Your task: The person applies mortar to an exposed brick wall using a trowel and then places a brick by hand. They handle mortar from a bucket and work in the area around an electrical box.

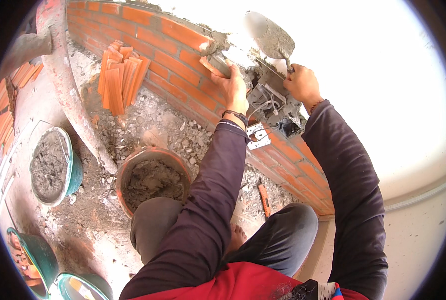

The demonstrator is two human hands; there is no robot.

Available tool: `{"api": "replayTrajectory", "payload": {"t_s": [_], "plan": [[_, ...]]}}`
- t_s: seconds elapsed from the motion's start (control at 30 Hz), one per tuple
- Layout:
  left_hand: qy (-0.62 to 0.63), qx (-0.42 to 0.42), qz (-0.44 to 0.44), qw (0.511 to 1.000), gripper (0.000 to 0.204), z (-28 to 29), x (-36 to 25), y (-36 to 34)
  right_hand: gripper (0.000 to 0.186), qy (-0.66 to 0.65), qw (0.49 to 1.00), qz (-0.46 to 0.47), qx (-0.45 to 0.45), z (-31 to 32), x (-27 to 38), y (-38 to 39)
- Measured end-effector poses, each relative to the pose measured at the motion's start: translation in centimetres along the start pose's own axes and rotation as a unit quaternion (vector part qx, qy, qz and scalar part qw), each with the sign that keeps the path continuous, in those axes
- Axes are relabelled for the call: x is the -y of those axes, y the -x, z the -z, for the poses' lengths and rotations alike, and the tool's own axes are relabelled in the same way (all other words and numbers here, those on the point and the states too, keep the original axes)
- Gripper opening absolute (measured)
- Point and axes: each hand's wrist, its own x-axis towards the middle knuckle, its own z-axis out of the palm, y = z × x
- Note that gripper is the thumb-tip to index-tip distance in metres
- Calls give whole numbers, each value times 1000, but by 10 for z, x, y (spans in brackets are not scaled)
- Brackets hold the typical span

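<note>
My left hand (232, 86) grips a brick piece (210, 66) with grey mortar on it, held against the top of the orange brick wall (168, 40). My right hand (301, 85) is closed on the handle of a trowel (270, 37), whose mortar-coated blade is raised above the wall. Just below my hands, electrical boxes with loose cables (265, 100) are set in rough mortar, and a pale perforated box (257, 136) sits lower in the wall.
A mortar bucket (129, 167) stands by my knees, another bucket (73, 167) at left, more at lower left (40, 255). Cut brick strips (115, 92) lean on the wall. A long dirty pole (65, 90) crosses the left side. An orange tool (264, 197) lies on rubble.
</note>
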Motion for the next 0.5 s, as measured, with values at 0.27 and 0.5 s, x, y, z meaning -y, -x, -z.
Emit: {"api": "replayTrajectory", "payload": {"t_s": [0.27, 0.5], "plan": [[56, 68, 78, 993, 95, 21, -1, 14, 23, 5, 1000, 7, -8, -10, -9, 3], [226, 136, 82, 961, 101, 51, 28, -17, 21, -1, 1000, 12, 19, -15, -3, -1]]}}
